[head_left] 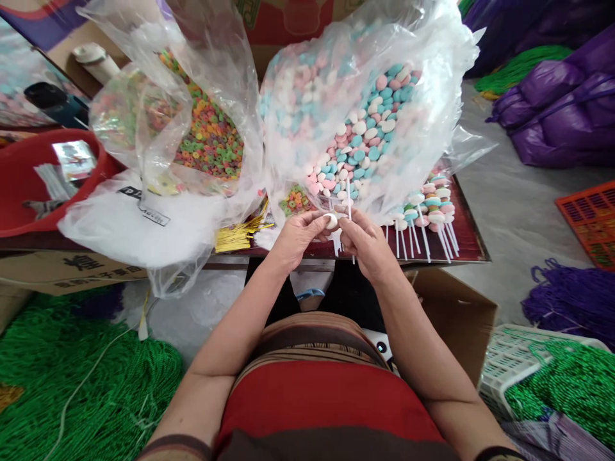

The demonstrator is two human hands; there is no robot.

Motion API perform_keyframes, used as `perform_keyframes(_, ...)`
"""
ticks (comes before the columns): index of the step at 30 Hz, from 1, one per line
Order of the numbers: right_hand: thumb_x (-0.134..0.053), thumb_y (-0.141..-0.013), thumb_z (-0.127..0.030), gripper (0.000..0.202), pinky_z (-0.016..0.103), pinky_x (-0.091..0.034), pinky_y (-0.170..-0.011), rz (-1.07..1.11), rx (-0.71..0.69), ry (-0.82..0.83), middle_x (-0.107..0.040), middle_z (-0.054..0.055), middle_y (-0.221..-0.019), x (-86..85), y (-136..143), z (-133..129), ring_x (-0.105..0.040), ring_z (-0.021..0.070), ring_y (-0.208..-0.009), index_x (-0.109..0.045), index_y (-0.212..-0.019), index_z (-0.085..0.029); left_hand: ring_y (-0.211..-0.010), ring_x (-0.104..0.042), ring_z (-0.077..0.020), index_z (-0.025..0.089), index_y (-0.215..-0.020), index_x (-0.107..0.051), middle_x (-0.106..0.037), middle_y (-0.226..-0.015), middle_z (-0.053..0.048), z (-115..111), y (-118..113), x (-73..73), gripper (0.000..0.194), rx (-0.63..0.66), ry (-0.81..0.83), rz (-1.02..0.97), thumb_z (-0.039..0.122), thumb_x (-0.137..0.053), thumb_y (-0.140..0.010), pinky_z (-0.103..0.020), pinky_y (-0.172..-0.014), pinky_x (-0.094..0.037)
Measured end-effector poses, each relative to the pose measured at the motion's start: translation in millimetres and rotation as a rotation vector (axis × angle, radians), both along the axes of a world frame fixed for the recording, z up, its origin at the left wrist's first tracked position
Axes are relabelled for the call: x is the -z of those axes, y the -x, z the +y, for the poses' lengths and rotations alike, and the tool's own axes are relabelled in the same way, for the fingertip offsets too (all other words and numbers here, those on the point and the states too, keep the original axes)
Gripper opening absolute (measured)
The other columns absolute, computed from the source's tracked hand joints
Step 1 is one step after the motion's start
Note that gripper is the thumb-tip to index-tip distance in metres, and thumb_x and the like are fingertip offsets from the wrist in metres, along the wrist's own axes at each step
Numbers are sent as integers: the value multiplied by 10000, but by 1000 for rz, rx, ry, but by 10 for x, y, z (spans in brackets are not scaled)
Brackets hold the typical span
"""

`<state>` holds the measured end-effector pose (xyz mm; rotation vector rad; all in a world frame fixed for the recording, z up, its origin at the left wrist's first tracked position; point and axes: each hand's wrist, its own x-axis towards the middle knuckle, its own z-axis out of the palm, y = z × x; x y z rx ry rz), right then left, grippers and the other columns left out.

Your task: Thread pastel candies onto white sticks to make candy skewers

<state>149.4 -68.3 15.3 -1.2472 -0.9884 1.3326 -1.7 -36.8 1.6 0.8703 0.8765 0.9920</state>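
Note:
Above the table's front edge, my left hand (302,234) pinches a white round marshmallow (331,221) between thumb and fingers. Close beside it, my right hand (362,238) is closed on a thin white stick (348,195) that stands nearly upright. The two hands almost touch. Behind them lies an open clear bag of pink, white and blue marshmallows (358,153). A small heap of coloured ring candies (296,200) is just beyond my left hand. Right of my hands, finished-looking skewers of stacked marshmallows (435,205) lie with their sticks toward me.
A bag of coloured rings (209,137) stands left, near yellow twist ties (235,237) and a red basin (19,176). A white plastic bag (125,224) hangs over the table edge. Green cords (96,371), a white crate (509,365) and an orange crate (590,221) are around me.

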Motion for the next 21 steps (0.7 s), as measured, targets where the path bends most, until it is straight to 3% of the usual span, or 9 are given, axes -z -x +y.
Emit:
perform_keyframes(4,-714,-872,-433,326,207,-207,-428,124,13,39,-459,-81,-629,15,55,-62,-295,69,-483,-689,-1120,-223,-620,-604,-92,165,-1001,-798,-755,-792,-17,-70,27,15,492,7,-109,202,597,-828,-767,-206,-587,-491)
perform_keyframes(10,-784,-826,-502,396,210,-258,-436,82,8,-16,-512,-78,-673,46,70,-117,-332,62,-497,-692,-1085,-217,-553,-576,-102,176,-979,-788,-697,-666,10,-131,54,43,352,-56,-210,399,509,-748,-872,-211,-537,-454)
perform_keyframes(15,-793,-793,-441,309,229,-302,-467,44,27,-18,-574,-54,-695,50,71,-120,-394,80,-543,-744,-987,-205,-601,-587,-98,187,-932,-761,-683,-682,18,-155,5,46,384,-133,-200,312,536,-833,-788,-206,-570,-466)
perform_keyframes(21,-806,-755,-400,230,231,-282,-458,55,67,15,-577,-48,-669,99,54,-94,-372,78,-530,-750,-863,-205,-598,-601,-89,163,-968,-732,-703,-713,13,-156,-17,13,530,-23,-41,123,549,-924,-660,-206,-556,-488)
